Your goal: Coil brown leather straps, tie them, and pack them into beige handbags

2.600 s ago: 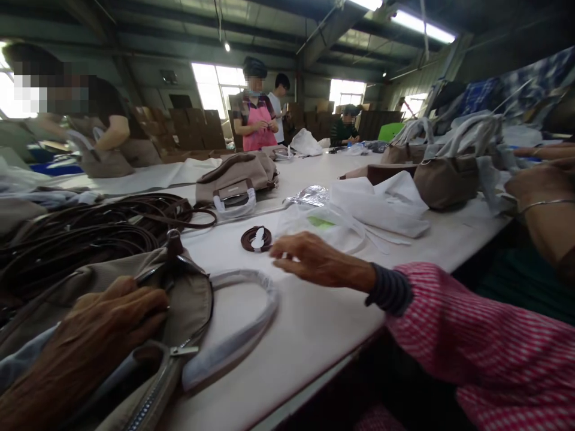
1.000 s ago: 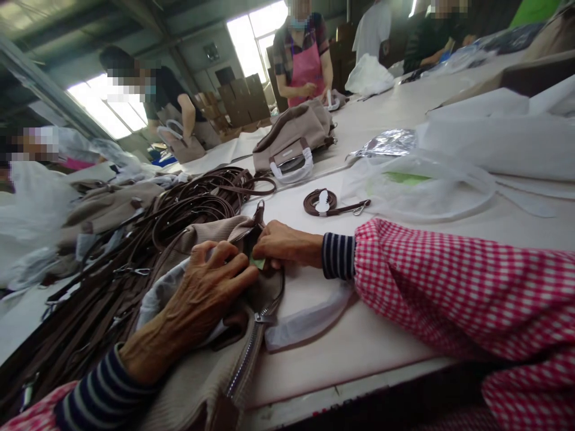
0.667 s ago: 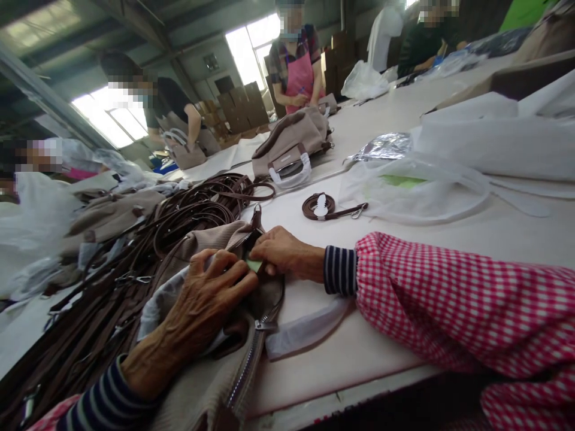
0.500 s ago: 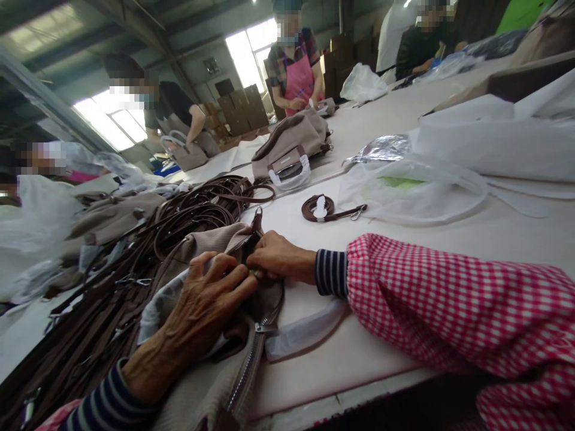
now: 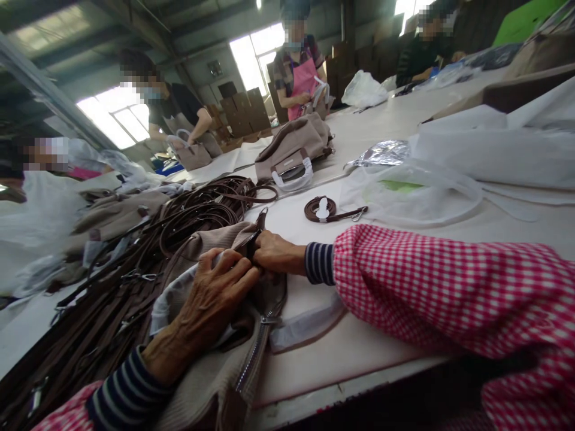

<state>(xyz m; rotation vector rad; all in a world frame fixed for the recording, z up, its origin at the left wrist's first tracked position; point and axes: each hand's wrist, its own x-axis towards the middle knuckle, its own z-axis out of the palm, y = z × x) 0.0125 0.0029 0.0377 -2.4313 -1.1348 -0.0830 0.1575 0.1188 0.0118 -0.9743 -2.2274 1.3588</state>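
Note:
A beige ribbed handbag (image 5: 215, 365) lies at the table's front edge, its zipper (image 5: 251, 353) open along the side. My left hand (image 5: 215, 293) rests across the bag, bent fingers gripping fabric at its opening. Close against those fingertips, my right hand (image 5: 272, 250) reaches into the mouth with fingers curled; their tips and anything in them are hidden. One white-wrapped handle (image 5: 173, 293) passes beneath my left hand. Another wrapped handle (image 5: 308, 326) lies on the table to the right.
Brown straps (image 5: 103, 317) with metal clips heap on the left. A coiled strap (image 5: 321, 209) lies beyond my right hand, near clear plastic (image 5: 431, 194) and another handbag (image 5: 291, 146). Several co-workers stand around the table (image 5: 368, 335), one in a pink apron (image 5: 305, 81).
My right hand has gone slightly deeper into the bag's opening, and the left has shifted a little. The view has moved slightly. A co-worker at the back now lifts a bag's handle.

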